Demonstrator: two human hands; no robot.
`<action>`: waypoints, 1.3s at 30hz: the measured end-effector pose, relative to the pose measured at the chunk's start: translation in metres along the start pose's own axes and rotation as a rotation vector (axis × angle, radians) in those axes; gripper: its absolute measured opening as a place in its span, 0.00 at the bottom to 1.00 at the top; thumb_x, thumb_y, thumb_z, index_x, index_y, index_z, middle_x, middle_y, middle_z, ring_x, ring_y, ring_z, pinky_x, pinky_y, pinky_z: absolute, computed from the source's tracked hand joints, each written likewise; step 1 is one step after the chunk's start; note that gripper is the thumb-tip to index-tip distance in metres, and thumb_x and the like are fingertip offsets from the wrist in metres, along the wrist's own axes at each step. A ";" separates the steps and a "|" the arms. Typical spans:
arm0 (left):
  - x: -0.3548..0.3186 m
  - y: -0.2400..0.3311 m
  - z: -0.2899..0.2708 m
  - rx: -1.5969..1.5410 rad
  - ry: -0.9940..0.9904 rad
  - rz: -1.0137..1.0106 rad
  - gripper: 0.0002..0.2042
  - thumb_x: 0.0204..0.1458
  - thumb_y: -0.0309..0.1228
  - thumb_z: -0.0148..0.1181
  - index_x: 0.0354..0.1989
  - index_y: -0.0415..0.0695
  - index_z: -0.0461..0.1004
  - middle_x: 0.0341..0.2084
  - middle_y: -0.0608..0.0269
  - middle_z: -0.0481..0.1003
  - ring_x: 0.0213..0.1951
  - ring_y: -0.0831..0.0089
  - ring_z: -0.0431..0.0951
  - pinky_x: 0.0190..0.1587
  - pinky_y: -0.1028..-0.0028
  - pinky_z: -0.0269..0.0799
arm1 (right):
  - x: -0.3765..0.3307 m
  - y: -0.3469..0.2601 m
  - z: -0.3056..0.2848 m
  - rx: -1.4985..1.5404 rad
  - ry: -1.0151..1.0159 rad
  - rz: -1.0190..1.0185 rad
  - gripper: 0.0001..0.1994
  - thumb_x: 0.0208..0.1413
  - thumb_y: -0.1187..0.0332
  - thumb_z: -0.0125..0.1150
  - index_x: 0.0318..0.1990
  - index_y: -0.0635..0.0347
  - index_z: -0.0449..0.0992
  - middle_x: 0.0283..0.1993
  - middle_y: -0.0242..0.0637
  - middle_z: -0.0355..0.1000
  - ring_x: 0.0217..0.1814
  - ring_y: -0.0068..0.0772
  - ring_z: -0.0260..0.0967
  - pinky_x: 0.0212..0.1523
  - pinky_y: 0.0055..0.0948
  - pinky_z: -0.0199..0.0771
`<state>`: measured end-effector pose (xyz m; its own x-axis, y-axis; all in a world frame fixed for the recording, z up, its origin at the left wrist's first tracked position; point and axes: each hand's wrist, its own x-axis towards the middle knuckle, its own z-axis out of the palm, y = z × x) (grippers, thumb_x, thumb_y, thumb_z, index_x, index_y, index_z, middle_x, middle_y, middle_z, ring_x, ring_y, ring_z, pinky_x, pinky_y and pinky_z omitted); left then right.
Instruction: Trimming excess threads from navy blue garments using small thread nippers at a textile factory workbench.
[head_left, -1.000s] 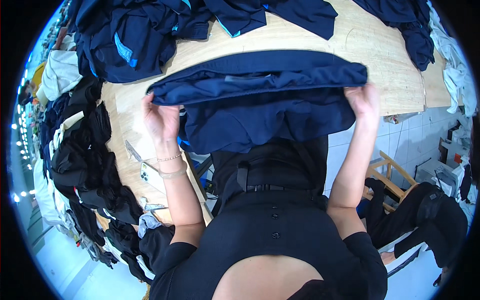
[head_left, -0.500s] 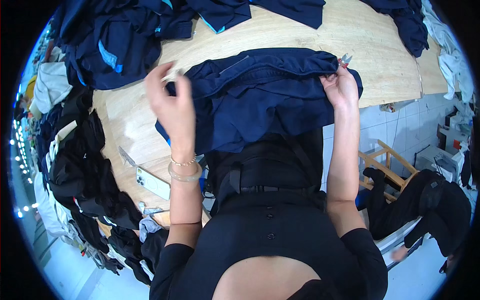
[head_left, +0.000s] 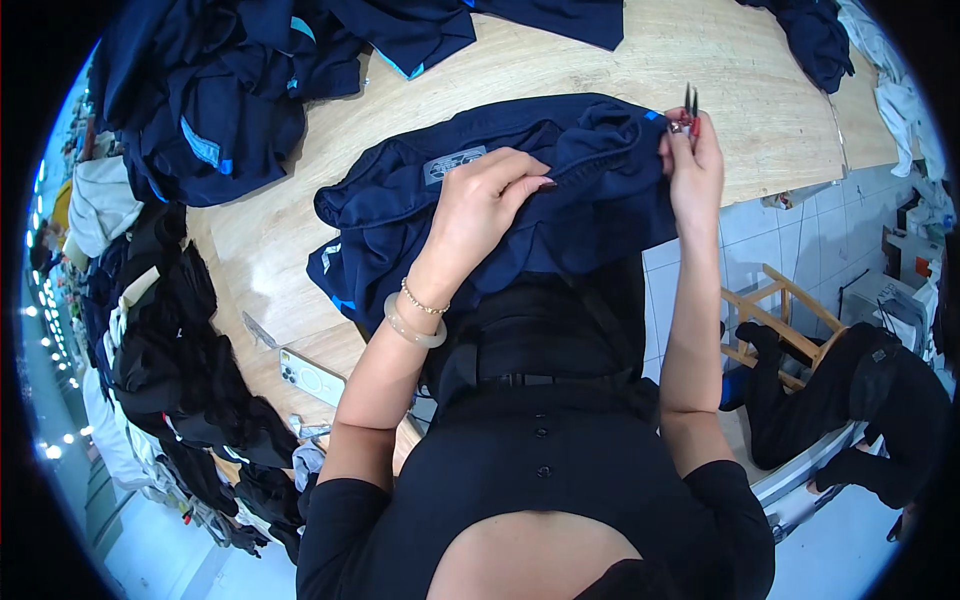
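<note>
Right hand: is clasping a pair of small red-handled snips, blades pointing up and away; the fingers are resting at the garment's right edge, but whether they are also pinching cloth I cannot tell.

Left hand: is reaching across the garment's front, thumb and forefinger tips lying close together by the gathered edge; whether they are fully meeting, or catching cloth or thread, I cannot tell.

Navy garment: is lying rumpled on the near side of the pale wooden table, its lower part hanging toward the wearer's lap. Is showing a grey printed patch inside the opening and a bright blue tab at right. Handling, as judged: is looking light, soft and limp, with some stretch; is not seeming fragile, though folds are likely to be slipping over each other. Best hold: the thicker gathered edge, pinched on both sides.

Outlying: more navy garments are heaping at upper left; a phone is lying at left.

Obscured: the left palm is facing away; folds are concealing the garment's underside and full shape; the upper heap is running out of view; the rim is darkening and bending everything.
</note>
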<state>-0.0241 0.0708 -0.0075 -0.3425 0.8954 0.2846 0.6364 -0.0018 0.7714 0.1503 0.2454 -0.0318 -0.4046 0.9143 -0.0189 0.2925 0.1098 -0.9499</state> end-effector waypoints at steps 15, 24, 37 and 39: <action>-0.024 0.004 0.016 0.240 0.159 0.185 0.06 0.42 0.24 0.66 0.25 0.40 0.73 0.25 0.62 0.71 0.27 0.66 0.75 0.28 0.72 0.71 | -0.047 -0.002 0.021 -0.303 -0.233 -0.491 0.13 0.43 0.82 0.64 0.38 0.59 0.80 0.38 0.39 0.79 0.38 0.36 0.79 0.37 0.24 0.77; 0.012 -0.004 -0.009 0.252 0.181 0.098 0.02 0.52 0.24 0.60 0.30 0.39 0.74 0.23 0.60 0.78 0.26 0.69 0.80 0.29 0.78 0.73 | -0.046 -0.046 0.009 0.252 -0.304 -0.061 0.12 0.55 0.71 0.64 0.45 0.62 0.71 0.28 0.23 0.66 0.29 0.13 0.61 0.32 0.15 0.62; 0.018 -0.006 -0.012 -0.230 0.191 -0.215 0.03 0.55 0.22 0.56 0.32 0.36 0.74 0.20 0.63 0.74 0.21 0.80 0.74 0.25 0.81 0.71 | -0.042 -0.073 0.031 -0.236 -0.418 -0.377 0.10 0.47 0.70 0.68 0.28 0.63 0.71 0.22 0.36 0.73 0.22 0.26 0.69 0.24 0.23 0.64; 0.017 -0.007 -0.010 -0.260 0.198 -0.218 0.03 0.55 0.22 0.56 0.32 0.36 0.74 0.20 0.63 0.73 0.21 0.81 0.73 0.25 0.81 0.71 | -0.040 -0.077 0.034 -0.274 -0.448 -0.356 0.10 0.46 0.70 0.68 0.27 0.63 0.71 0.22 0.37 0.73 0.22 0.30 0.69 0.24 0.25 0.63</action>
<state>-0.0411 0.0812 -0.0020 -0.5932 0.7841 0.1824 0.3458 0.0436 0.9373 0.1145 0.1873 0.0315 -0.8239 0.5581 0.0988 0.2604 0.5277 -0.8085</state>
